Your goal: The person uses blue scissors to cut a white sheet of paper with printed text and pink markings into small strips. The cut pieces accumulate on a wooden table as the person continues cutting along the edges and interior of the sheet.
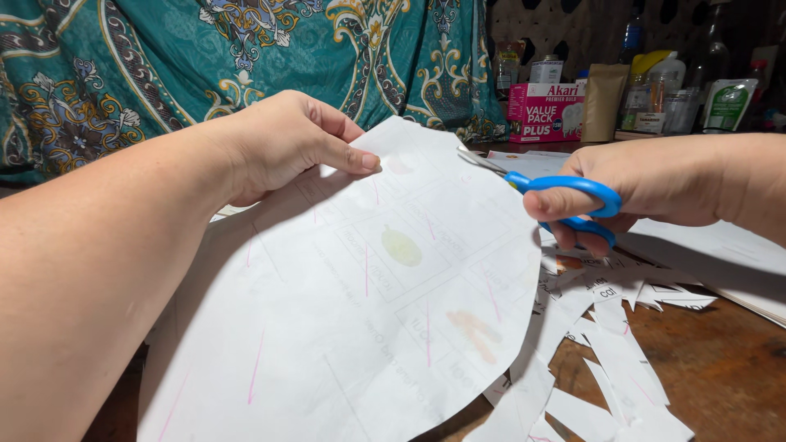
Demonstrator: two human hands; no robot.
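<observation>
The large white paper sheet [360,327], printed with faint boxes, pink pen strokes and 2 small coloured pictures showing through from the far side, is being held up above the dark brown wooden surface [712,360], filling the centre of the view. Its right edge is curving in a cut arc.

The left hand [286,143] is gripping the sheet at its top edge, thumb lying on the near face and fingers curled behind it.

The right hand [655,184] is closed around the blue-handled scissors [565,200], fingers threaded through the 2 plastic loops. The metal blades are pointing left and meeting the sheet's upper right edge; whether the blades are parted cannot be told at this angle.

Below the right hand, a loose pile of white paper offcuts [606,344] is lying on the surface, some strips carrying printed marks and pink lines. More flat white sheets [729,254] are lying at the right, under the right forearm.

Behind, a teal patterned cloth [205,57] is hanging across the background. At the upper right, a pink cardboard box [544,110], a brown paper pouch [603,98] and several bottles [667,90] are standing together.
</observation>
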